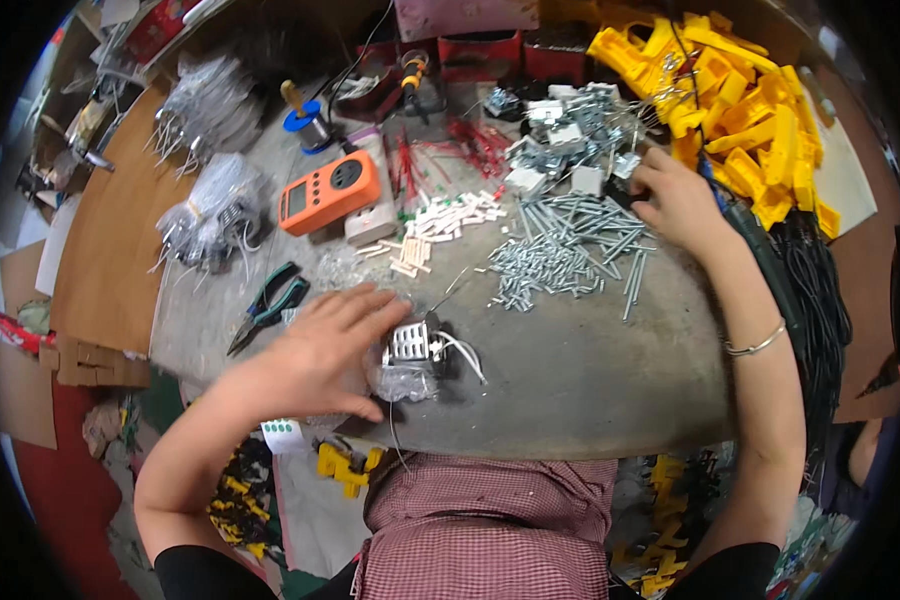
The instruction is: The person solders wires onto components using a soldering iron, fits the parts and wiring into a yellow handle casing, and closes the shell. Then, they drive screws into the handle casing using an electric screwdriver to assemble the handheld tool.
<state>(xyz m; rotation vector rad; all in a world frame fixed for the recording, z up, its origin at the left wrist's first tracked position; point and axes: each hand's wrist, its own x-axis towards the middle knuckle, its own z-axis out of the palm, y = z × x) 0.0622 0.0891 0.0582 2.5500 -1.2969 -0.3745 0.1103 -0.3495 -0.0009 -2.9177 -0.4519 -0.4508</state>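
Observation:
My left hand [338, 345] hovers over the near left of the workbench, slightly blurred, with its fingers stretched and the thumb apart. Beside its fingertips lies a slotted metal housing [410, 342] with white wires [462, 355] and crumpled clear plastic [406, 382] against it. At the right, my right hand [678, 200] reaches to the edge of a heap of metal and white parts [567, 135]. Its fingers are bent; what lies between the fingertips is hidden. Just below that heap is a pile of silver screws [555, 250].
Black-and-teal pliers [270, 305], an orange meter [330, 192] and a blue solder spool [307, 128] lie at left. Bagged parts [210, 215] are farther left. White sleeves [440, 222] and red wires [475, 145] occupy the middle. Yellow plastic parts [745, 120] and black cables [810, 290] crowd the right.

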